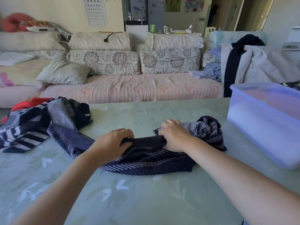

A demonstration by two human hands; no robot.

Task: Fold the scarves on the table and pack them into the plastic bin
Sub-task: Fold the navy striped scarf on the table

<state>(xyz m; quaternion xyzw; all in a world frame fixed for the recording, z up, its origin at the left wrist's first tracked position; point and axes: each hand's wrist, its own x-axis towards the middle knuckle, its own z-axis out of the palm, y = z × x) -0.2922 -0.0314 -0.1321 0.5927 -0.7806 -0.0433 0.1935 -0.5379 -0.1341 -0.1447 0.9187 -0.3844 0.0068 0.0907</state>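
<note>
Mid-frame on the table (146, 200), the left hand (113, 142) and right hand (173, 137) each grip the navy zigzag scarf (146, 164) — fingers curled into its bunched top edge; the plastic bin (266, 120) stands at right.

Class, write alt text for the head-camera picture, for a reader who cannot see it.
A person's left hand and right hand grip a bunched navy zigzag scarf on a pale green table. More scarves lie heaped at the table's left, a translucent plastic bin stands at its right, and a floral sofa sits behind.
</note>
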